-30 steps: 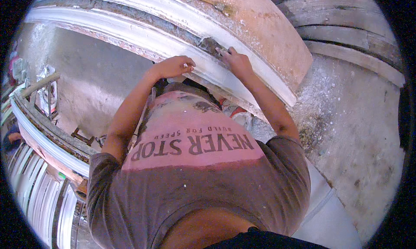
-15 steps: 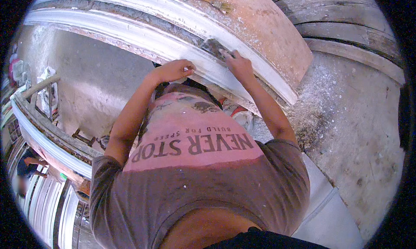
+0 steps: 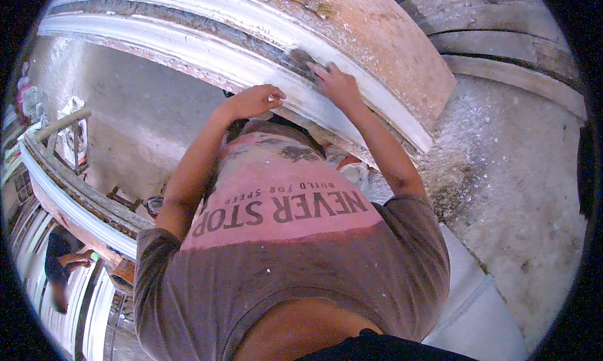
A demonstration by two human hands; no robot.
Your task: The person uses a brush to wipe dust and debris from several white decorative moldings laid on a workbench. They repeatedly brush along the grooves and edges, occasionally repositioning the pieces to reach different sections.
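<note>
Groove (image 3: 213, 32): dark, between white mouldings (image 3: 188, 45) — best followed along its curve
Left hand (image 3: 254, 101): loosely curled near the moulding edge; cannot tell whether it holds anything
Dark tool (image 3: 299, 60): blurred, at the groove — best kept flat
Right hand (image 3: 340, 87): gripping the tool; even pressure should help

White mouldings (image 3: 251, 21) smooth, faintly glossy; tan board (image 3: 389, 53) matt, crusted with white flecks; floor (image 3: 521, 172) rough, dusty concrete; shirt (image 3: 301, 267) creased matt cloth, stained; dark tool (image 3: 298, 60) in right hand (image 3: 339, 86) too blurred to be sure, perhaps scuffed metal.
</note>
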